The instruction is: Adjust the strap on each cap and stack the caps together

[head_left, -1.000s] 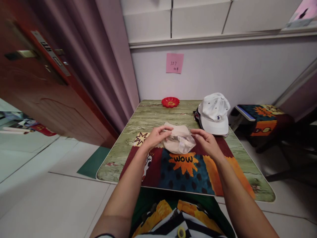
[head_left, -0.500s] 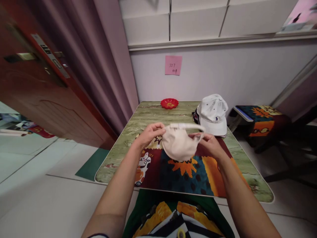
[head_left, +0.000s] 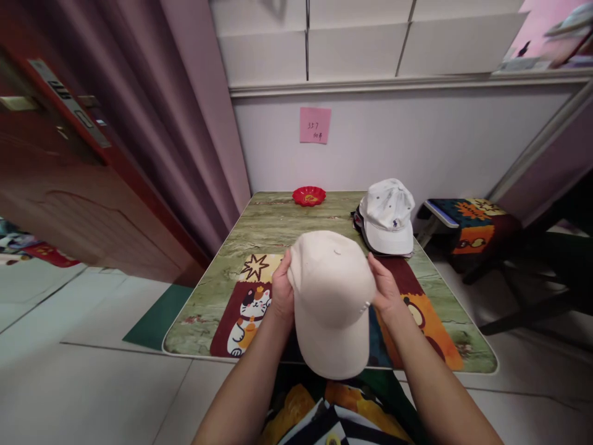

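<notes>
Between my two hands is a cream baseball cap (head_left: 334,284), crown up, its brim pointing toward my body over the table's front edge. My left hand (head_left: 282,287) grips the cap's left side, with the fingers partly hidden at its edge. On the opposite side my right hand (head_left: 385,287) holds the lower crown, fingertips against the fabric. A patterned mat (head_left: 222,321) with a cartoon cat lies under the cap. Beyond my right hand, a white cap (head_left: 388,210) with a small dark logo rests on top of other dark headwear, mostly covered.
The wood-patterned table (head_left: 259,216) stands against the wall. A red scalloped dish (head_left: 309,196) sits at its back edge, below a pink note (head_left: 315,125) on the wall. A stool with a colourful cover (head_left: 472,216) is to the right, a wooden door (head_left: 92,204) to the left.
The cream cap has turned from its strap and underside showing to its crown on top and brim toward me. Both hands have shifted to its sides, nearer my body.
</notes>
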Tool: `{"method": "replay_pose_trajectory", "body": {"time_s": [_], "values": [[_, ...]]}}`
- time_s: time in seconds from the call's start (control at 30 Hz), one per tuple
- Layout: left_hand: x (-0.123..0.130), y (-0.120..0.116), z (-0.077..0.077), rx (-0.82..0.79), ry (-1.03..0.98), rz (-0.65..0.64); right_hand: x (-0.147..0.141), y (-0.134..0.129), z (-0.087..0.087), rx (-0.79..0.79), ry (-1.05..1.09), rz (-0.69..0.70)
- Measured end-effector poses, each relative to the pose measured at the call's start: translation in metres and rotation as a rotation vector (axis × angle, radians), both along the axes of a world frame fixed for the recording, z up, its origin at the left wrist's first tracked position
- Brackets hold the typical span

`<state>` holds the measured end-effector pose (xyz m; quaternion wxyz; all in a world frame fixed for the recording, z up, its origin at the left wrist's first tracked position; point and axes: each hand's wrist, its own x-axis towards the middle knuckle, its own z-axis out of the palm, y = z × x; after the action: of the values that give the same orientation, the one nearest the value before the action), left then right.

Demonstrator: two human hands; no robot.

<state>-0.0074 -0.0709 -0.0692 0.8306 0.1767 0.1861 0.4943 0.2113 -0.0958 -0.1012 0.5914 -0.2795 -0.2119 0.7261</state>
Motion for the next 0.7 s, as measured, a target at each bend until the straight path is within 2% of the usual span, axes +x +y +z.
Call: {"method": "replay_pose_trajectory", "body": {"time_s": [0.1, 0.17, 0.23, 0.3, 0.37, 0.47, 0.53, 0.6, 0.67, 0.7], "values": [[-0.007, 0.017, 0.006, 0.001, -0.043, 0.097, -0.003, -0.027, -0.022, -0.017, 0.028, 0.044], [-0.01, 0.026, 0.004, -0.008, -0.048, 0.125, -0.009, -0.047, -0.038, -0.052, 0.027, 0.108], [-0.01, 0.031, -0.004, -0.028, -0.027, 0.141, -0.014, -0.062, -0.048, -0.098, 0.023, 0.124], [-0.008, 0.033, -0.016, -0.051, 0.028, 0.148, -0.012, -0.064, -0.044, -0.118, 0.016, 0.06], [-0.004, 0.033, -0.032, -0.077, 0.136, 0.131, -0.002, -0.052, -0.027, -0.096, -0.01, -0.047], [0.001, 0.031, -0.055, -0.062, 0.42, 0.088, 0.03, -0.016, 0.018, 0.004, -0.057, -0.215], [0.003, 0.028, -0.069, 0.023, 0.6, 0.092, 0.059, 0.011, 0.051, 0.1, -0.049, -0.356], [0.004, 0.025, -0.078, 0.129, 0.712, 0.119, 0.091, 0.038, 0.077, 0.223, -0.069, -0.463], [0.004, 0.021, -0.083, 0.212, 0.779, 0.13, 0.123, 0.063, 0.089, 0.299, -0.108, -0.556], [0.004, 0.019, -0.084, 0.249, 0.803, 0.129, 0.136, 0.073, 0.088, 0.286, -0.132, -0.612]]}}
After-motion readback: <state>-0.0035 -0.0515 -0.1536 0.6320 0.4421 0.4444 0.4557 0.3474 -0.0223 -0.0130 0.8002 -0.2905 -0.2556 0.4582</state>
